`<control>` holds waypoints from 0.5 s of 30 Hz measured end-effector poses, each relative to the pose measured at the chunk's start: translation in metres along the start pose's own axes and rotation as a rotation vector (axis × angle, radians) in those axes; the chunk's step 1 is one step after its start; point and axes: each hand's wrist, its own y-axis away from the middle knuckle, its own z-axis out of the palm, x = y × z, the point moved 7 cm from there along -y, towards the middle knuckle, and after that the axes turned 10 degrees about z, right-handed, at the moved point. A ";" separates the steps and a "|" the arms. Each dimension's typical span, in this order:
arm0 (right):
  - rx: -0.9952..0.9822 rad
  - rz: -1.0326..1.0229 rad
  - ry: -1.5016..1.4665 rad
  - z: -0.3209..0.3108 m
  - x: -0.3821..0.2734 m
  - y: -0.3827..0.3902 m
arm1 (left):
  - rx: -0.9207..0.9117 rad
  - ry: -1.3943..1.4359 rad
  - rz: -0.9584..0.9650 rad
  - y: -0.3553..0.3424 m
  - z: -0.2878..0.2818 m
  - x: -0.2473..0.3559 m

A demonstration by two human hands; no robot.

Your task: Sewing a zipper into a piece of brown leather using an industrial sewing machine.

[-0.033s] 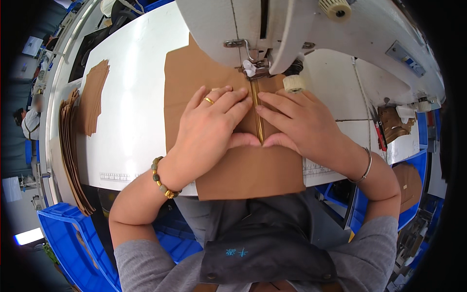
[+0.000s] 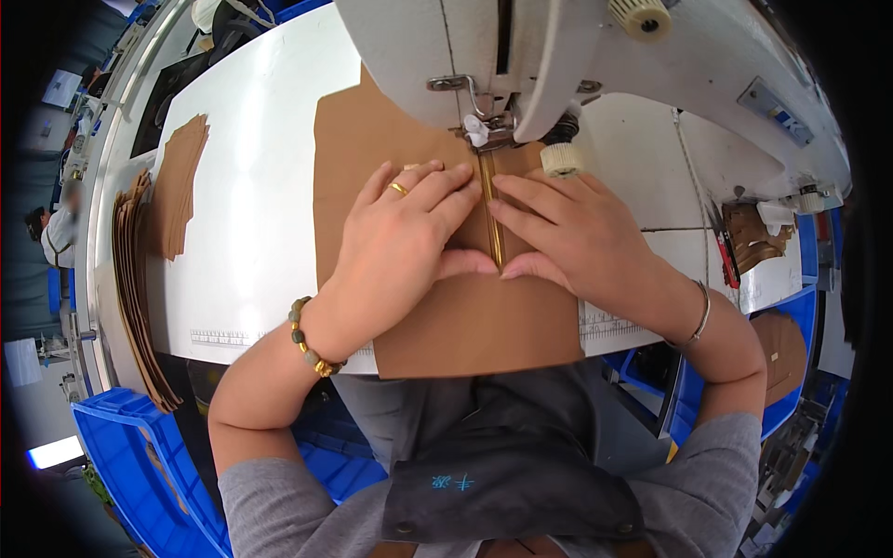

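Note:
A brown panel of leather or fabric lies flat under the sewing machine. Down its middle runs a gold-coloured zipper, its far end at the presser foot. My left hand rests flat on the panel left of the zipper, fingers spread. On the other side my right hand lies likewise, open, fingertips along the zipper's edge. Both thumbs point inward and almost meet at the zipper's near end. Neither hand grips anything; the needle's tip is hidden.
On the white table at left lie stacked brown pieces; more brown strips hang over its edge. Blue bins stand below. Red-handled snips and brown scraps are at right. Another person is far left.
The brown panel has slid very slightly away from me, toward the machine; its near edge sits a little farther forward. My hands keep nearly the same pose.

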 end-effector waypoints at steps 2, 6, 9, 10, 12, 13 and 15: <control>-0.001 0.010 -0.006 0.001 0.001 -0.001 | 0.017 -0.011 0.003 -0.004 0.000 -0.006; -0.014 0.035 -0.029 0.004 0.004 -0.003 | 0.027 0.017 0.008 -0.008 0.002 -0.013; -0.012 0.046 -0.054 0.004 0.007 -0.004 | 0.036 -0.006 0.016 -0.007 0.003 -0.012; -0.011 0.049 -0.055 0.004 0.008 -0.005 | 0.058 0.025 0.002 -0.006 0.002 -0.012; 0.005 0.022 -0.101 0.001 0.008 -0.004 | 0.078 0.059 -0.007 -0.003 0.001 -0.009; 0.008 0.020 -0.107 0.000 0.008 -0.003 | 0.073 0.079 -0.032 0.000 0.001 -0.008; -0.004 0.001 -0.109 0.001 0.007 -0.001 | 0.061 0.103 -0.051 0.004 0.001 -0.004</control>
